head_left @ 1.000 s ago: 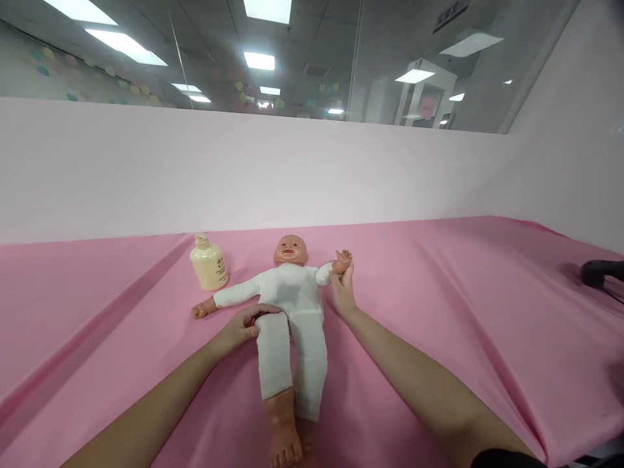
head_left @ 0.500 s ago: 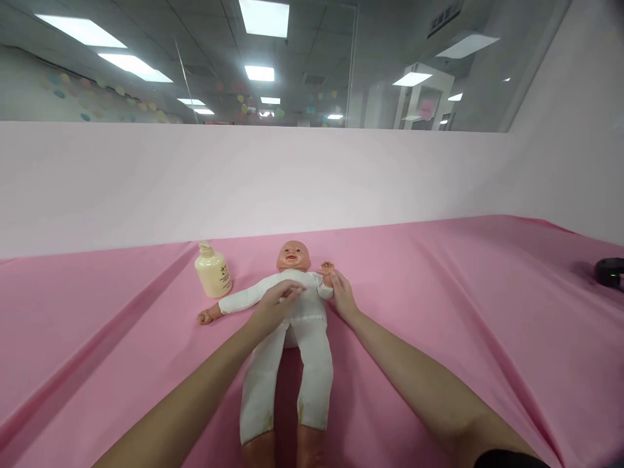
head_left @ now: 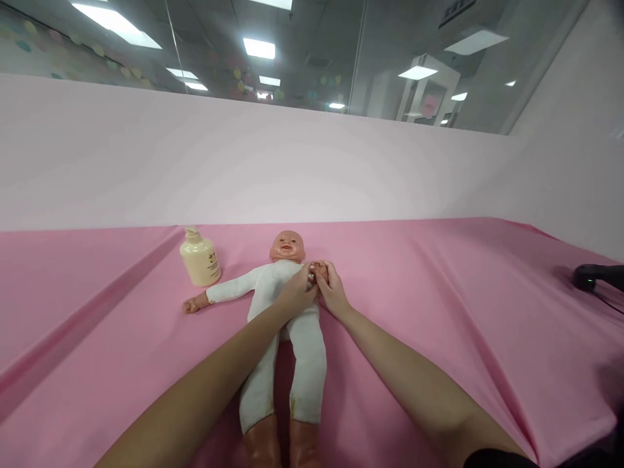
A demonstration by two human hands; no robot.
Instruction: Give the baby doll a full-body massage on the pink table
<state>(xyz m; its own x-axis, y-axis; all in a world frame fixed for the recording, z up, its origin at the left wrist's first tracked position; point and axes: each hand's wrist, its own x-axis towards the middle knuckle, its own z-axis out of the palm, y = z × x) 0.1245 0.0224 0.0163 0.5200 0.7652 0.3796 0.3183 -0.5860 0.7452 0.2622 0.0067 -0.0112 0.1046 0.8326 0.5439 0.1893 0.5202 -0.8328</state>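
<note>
Head view, from where I stand. Doll [head_left: 270,286] on its back on a pink cloth [head_left: 414,312], middle of the scene, head at the far end, legs toward the near edge. White cloth body; brownish smudges at the leg cuffs.

Left hand [head_left: 296,292] reaches across the doll's chest, fingers curled on the doll's small hand [head_left: 320,268]; fingertips partly hidden. Right hand [head_left: 333,289] comes in from the right, grip closed about that same small hand, thumb on the near side. The two hands almost meet there.

Doll's other arm stretched out to the left, apart from both hands. Cream pump bottle [head_left: 202,261] upright just beyond it, dark print on its side. Far right, a black device [head_left: 592,276] with a green light. White wall [head_left: 292,162] behind, window [head_left: 312,58] above.
</note>
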